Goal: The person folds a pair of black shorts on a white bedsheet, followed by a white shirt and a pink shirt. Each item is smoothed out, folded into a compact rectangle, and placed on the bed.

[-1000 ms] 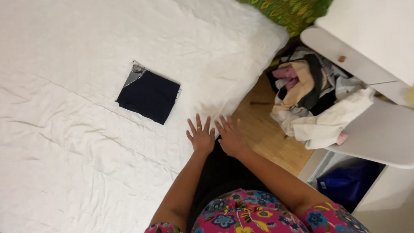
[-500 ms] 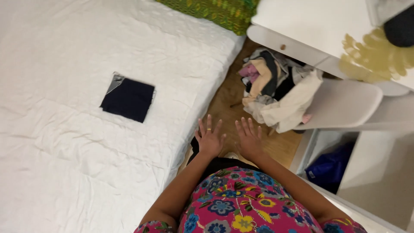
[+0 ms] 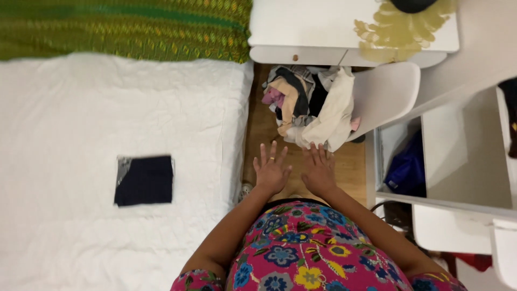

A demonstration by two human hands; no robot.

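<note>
1. We see the left hand (image 3: 272, 172) held flat with its fingers spread and nothing in its grasp; a thin ring shows on one finger.
2. The right hand (image 3: 319, 171) is just beside it, also flat and empty, fingers loosely together and pointing toward the heap ahead.
3. Both hands hover over a strip of wooden floor (image 3: 355, 167) with a warm, smooth grain; we cannot tell whether they touch anything.
4. Nearest the fingertips is a pile of clothes (image 3: 312, 108), soft and crumpled (cream, black, tan and a bit of pink), heaped on the seat of a smooth white chair (image 3: 390, 91) with a rounded shell.
5. Beyond the chair stands a white desk (image 3: 323, 27) with a small round drawer knob and a gold leaf-shaped mat on top.
6. To the left lies the bed, covered in a wrinkled white sheet (image 3: 81, 108), well apart from the hands.
7. On that sheet rests a folded dark cloth (image 3: 145, 180), a neat near-square with a pale edge along one side.
8. A green patterned blanket (image 3: 124, 27) with a woven look runs across the head of the bed.
9. At the right, a blue bag (image 3: 406, 170) sits low inside a white shelf.
</note>
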